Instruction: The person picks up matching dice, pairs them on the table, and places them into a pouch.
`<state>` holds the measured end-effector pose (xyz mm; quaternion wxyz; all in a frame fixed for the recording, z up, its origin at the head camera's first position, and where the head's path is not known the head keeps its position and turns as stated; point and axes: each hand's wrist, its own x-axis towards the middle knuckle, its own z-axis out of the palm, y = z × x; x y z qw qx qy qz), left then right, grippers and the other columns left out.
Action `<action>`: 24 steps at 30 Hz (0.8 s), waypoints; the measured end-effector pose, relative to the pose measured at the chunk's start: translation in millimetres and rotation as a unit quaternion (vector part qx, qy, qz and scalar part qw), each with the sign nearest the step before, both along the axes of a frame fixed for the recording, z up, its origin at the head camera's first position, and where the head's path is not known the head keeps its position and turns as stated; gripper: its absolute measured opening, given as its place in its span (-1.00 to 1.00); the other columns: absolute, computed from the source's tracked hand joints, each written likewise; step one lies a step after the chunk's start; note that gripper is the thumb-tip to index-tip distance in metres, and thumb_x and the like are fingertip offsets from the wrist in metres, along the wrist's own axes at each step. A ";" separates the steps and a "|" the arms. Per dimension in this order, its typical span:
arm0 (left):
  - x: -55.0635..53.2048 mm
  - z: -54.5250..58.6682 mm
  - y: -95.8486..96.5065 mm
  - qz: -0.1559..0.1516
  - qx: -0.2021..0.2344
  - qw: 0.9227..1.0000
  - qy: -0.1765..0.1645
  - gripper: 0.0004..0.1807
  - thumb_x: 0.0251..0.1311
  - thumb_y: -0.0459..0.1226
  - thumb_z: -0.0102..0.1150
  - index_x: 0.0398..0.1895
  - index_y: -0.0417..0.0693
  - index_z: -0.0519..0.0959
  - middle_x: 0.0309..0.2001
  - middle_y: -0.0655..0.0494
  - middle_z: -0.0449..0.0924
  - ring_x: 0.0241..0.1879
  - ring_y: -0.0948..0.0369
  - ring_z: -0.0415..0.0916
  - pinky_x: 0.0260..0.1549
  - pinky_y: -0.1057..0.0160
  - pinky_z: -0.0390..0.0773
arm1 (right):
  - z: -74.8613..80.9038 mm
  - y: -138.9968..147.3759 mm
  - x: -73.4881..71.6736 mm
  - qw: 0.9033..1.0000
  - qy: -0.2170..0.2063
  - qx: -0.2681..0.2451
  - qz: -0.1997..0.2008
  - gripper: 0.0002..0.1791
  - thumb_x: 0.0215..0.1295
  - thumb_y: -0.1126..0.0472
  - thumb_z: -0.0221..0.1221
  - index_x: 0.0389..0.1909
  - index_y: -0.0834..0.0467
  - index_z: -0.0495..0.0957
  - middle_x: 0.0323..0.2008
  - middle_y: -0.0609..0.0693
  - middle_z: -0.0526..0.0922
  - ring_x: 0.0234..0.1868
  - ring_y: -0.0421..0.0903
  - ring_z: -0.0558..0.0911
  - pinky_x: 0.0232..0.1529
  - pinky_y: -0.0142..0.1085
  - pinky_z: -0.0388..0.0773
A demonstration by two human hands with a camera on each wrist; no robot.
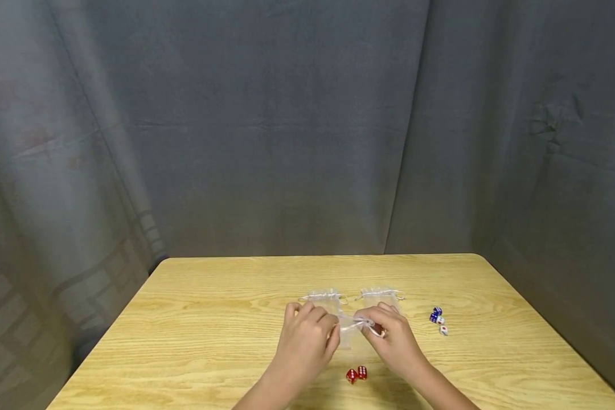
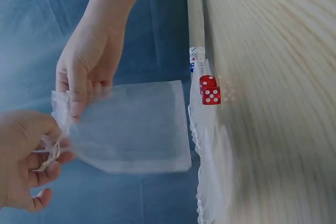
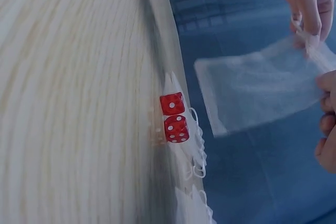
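Head view shows a wooden table with a rounded far edge, and grey curtain hangs close behind it and on both sides. On the left part of the table the surface is bare wood up to the left edge, so there is open room there. Going to the middle, two sheer pouches lie flat near each other, just behind the hands. The left hand is held a little above the table, its fingers curled, and it pinches the mouth of a third sheer pouch together with its drawstring. The left wrist view shows this pouch hanging free in the air, away from the table, and it looks empty. The right hand pinches the same mouth from the other side, thumb against the fingers, so the pouch is stretched between both hands. Just in front of the hands, near the front edge, two red dice stand touching each other. More to the right, well apart from the hands, a small group of blue and white dice lies, with bare wood between it and the right edge.
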<state>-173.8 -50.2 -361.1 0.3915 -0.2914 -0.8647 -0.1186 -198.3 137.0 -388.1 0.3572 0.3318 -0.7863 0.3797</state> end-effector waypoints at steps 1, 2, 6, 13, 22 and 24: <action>0.1 0.5 -0.2 0.000 0.000 1.000 0.000 -0.96 -0.04 -0.23 0.30 -0.50 0.03 0.66 -0.49 0.27 0.59 -0.46 0.30 0.40 -0.31 0.22 0.28 | -0.3 0.1 0.2 1.000 -0.011 0.001 -0.005 -0.66 -0.20 0.50 0.33 -0.40 0.04 0.62 -0.59 -0.33 0.36 -0.55 -0.37 0.27 -0.52 -0.48 0.27; 0.2 0.9 -0.4 0.000 0.001 1.000 0.000 -0.93 -0.06 -0.24 0.31 -0.46 0.01 0.67 -0.49 0.26 0.59 -0.46 0.29 0.40 -0.31 0.22 0.28 | -0.4 0.1 0.5 1.000 -0.020 0.002 -0.010 -0.66 -0.21 0.51 0.33 -0.40 0.05 0.62 -0.58 -0.33 0.37 -0.54 -0.37 0.28 -0.53 -0.47 0.28; 0.1 2.8 -1.5 0.005 0.000 1.000 -0.003 -0.79 -0.11 -0.28 0.36 -0.32 -0.08 0.67 -0.48 0.21 0.59 -0.45 0.28 0.41 -0.28 0.20 0.32 | -0.3 0.9 2.0 0.995 -0.091 0.021 -0.035 -0.72 -0.12 0.45 0.34 -0.36 0.09 0.63 -0.60 -0.33 0.33 -0.57 -0.37 0.27 -0.59 -0.45 0.29; -0.8 4.9 -5.7 0.020 0.004 1.000 -0.015 -0.69 -0.12 -0.31 0.39 -0.21 -0.15 0.65 -0.41 0.19 0.61 -0.39 0.27 0.43 -0.24 0.18 0.33 | -3.3 5.4 2.5 0.959 -0.251 0.122 -0.055 -0.77 0.06 0.26 0.30 -0.22 0.08 0.60 -0.68 -0.28 0.24 -0.59 -0.33 0.21 -0.58 -0.42 0.24; -0.9 3.8 -5.0 0.030 0.010 0.999 -0.012 -0.65 -0.13 -0.31 0.39 -0.18 -0.17 0.65 -0.42 0.20 0.59 -0.40 0.28 0.41 -0.24 0.19 0.33 | -10.6 14.0 4.5 0.907 -0.335 0.256 -0.009 -0.69 0.10 0.21 0.26 -0.10 0.20 0.59 -0.68 -0.26 0.33 -0.60 -0.28 0.27 -0.48 -0.32 0.24; -0.7 3.3 -4.7 0.032 0.009 0.999 -0.010 -0.65 -0.13 -0.31 0.39 -0.18 -0.17 0.64 -0.43 0.20 0.58 -0.40 0.28 0.41 -0.24 0.18 0.34 | -12.2 15.8 5.9 0.895 -0.347 0.280 0.000 -0.69 0.09 0.21 0.27 -0.11 0.20 0.60 -0.69 -0.27 0.34 -0.62 -0.29 0.28 -0.37 -0.23 0.28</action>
